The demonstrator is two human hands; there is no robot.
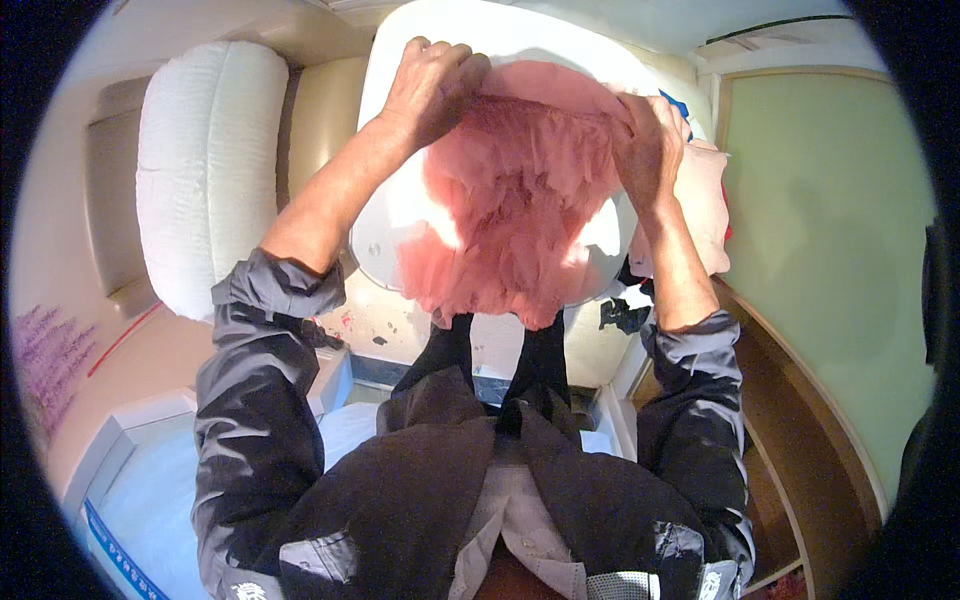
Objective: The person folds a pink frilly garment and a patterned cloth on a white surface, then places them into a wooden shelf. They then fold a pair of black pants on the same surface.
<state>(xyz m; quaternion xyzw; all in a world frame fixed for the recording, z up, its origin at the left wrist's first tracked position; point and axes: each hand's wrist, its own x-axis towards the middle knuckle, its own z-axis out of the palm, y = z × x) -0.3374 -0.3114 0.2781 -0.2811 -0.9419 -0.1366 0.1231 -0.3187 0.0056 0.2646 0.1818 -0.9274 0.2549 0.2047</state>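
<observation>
A pink ruffled tulle skirt [520, 200] lies spread over a white rounded tabletop [385, 225] in front of me. Its smooth waistband stretches across the top between my hands. At the band's left end, my left hand [432, 88] is closed on the fabric with its fingers curled. The right end of the band is pinched in my right hand [650, 145]. The skirt's lower ruffles fan toward me and hang over the table's near edge. Strong light falls on parts of the cloth and the tabletop.
A white quilted pillow [210, 180] stands on the left. Light pink cloth [705, 205] is beside the table on the right, near a green panel [820, 250]. Brown shelving [770, 440] runs along the lower right. A white-rimmed box with pale blue lining [150, 490] sits at lower left.
</observation>
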